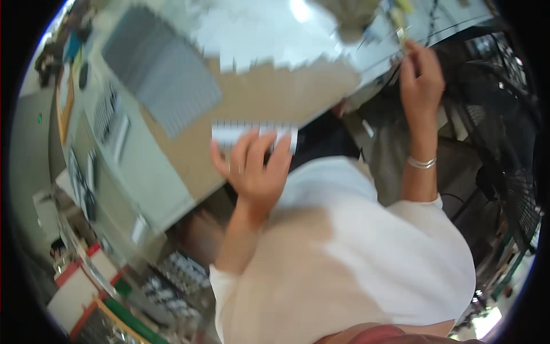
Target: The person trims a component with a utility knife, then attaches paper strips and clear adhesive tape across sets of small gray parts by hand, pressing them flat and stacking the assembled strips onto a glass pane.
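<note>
My left hand [258, 166] is at the near edge of the table, its fingers curled over a white strip [226, 133]. A row of small dark marks or pins runs along the strip's far edge. Parts of the strip are hidden under the fingers. Out to the far right, my right hand [423, 86] is raised, fingers pinched at the lower end of a thin yellowish item [400, 33]. Blur keeps me from telling what kind of item it is. A silver bracelet circles the right wrist.
Brown board [269, 86] covers part of the pale table. On it lie a stack of grey strips [154, 63] and a mass of white pieces [246, 34] with a jagged edge. Smaller strips [120, 137] are at the left. A black fan [515, 189] stands at the right.
</note>
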Motion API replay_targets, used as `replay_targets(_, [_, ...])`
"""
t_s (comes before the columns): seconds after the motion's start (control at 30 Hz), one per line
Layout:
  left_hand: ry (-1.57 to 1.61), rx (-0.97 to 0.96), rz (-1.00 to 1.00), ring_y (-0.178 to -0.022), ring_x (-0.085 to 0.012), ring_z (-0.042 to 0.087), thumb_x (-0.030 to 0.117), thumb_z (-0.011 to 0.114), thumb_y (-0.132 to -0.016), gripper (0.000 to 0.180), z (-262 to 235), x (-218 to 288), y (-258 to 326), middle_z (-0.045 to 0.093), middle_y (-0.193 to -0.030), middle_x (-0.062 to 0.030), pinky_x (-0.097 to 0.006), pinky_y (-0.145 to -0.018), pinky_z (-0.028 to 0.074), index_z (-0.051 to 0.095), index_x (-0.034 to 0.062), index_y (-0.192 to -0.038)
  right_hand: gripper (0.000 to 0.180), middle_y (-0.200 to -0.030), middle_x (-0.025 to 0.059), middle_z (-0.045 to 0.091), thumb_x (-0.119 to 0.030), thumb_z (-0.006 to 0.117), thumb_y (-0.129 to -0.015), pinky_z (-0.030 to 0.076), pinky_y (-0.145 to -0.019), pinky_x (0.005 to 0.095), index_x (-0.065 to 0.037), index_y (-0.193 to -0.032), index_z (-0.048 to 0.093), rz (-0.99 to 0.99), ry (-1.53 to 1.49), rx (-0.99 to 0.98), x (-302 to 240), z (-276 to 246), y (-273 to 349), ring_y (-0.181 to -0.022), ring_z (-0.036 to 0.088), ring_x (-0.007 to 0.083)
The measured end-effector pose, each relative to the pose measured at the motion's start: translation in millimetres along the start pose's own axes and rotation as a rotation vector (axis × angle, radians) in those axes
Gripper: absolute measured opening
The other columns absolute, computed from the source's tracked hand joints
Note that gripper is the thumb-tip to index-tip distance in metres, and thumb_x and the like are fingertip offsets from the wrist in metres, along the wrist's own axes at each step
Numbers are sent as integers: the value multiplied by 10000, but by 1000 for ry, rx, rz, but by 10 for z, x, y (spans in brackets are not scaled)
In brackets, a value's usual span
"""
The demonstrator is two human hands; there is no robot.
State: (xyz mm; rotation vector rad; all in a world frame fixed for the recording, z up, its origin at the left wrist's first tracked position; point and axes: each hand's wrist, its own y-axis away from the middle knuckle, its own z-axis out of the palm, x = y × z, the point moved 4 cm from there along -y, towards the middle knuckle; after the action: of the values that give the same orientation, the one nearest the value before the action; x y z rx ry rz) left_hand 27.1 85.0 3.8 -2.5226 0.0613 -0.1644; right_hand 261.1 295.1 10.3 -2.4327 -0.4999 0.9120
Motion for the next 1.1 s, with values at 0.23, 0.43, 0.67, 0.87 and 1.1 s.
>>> replay_targets(0.23, [4,47,70,-1040,-259,583,176,750,-747,162,-300,-42,-66,649,-952,-3,-668,-1115,221,732,163,-907,196,-953,169,624,-191,665,-866,524,-751,469,-44,-991,634,-32,389,-20,0,130,-509,-901,622,366])
replay_targets(0.43, [61,214,49,-1012,-212,608,150,751,-744,119,-527,-137,-400,662,-930,38,-656,-1134,195,719,178,-855,188,-959,236,647,-171,691,-837,550,-707,498,0,-894,636,172,467,-254,281,327,-722,-829,675,410])
replay_targets(0.67, [317,416,-307,-899,-218,665,-7,754,-761,128,-886,-530,-613,696,-884,-40,-509,-1126,335,700,71,-848,133,-907,222,662,-120,605,-853,538,-693,510,2,-905,610,61,465,-147,208,294,-707,-799,675,416])
replay_targets(0.87, [544,386,-455,-839,-152,669,6,744,-810,105,-894,-783,-867,731,-901,-63,-426,-1012,474,729,-15,-912,232,-791,117,624,-33,590,-907,465,-625,324,12,-1125,654,91,-71,57,-425,-510,-436,-670,583,216])
replay_targets(1.1, [1115,490,-736,-842,-79,631,4,714,-889,150,-681,-885,-972,706,-927,-45,-213,-763,500,716,-34,-1034,422,-764,-44,513,30,547,-952,308,-567,183,29,-1374,543,-92,-931,-552,-1744,-159,-229,-643,430,22])
